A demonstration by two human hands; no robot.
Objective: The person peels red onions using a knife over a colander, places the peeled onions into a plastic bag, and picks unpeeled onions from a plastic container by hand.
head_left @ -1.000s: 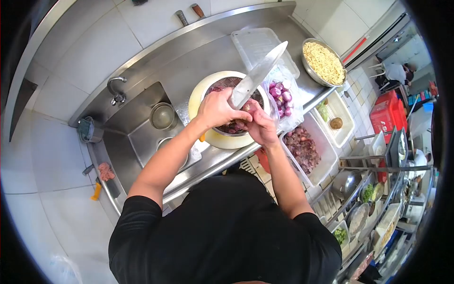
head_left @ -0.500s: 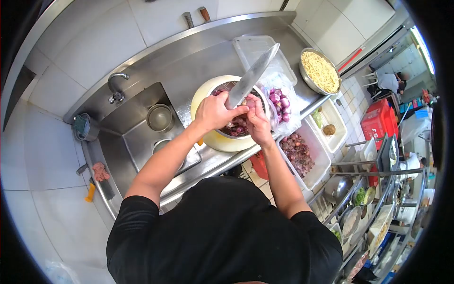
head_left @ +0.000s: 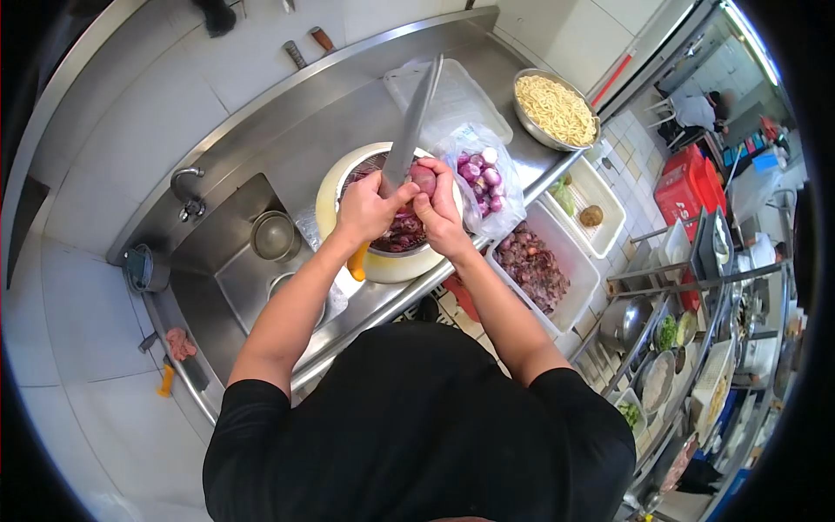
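Centre of frame: left hand (head_left: 365, 210) closed round knife (head_left: 412, 126), blade toward top — right hand (head_left: 443, 217) pinching onion (head_left: 424, 179) over bowl (head_left: 330, 190).

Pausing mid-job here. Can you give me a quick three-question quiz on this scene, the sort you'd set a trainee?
1. Multiple choice: what does the left hand hold?
A) a ladle
B) a knife
C) a sponge

2. True or false: the metal bowl of noodles stands outside the sink.

3. Fill in the missing word: the clear plastic bag beside the cream round container holds peeled purple ____.

Key: 1 B; 2 true; 3 onions.
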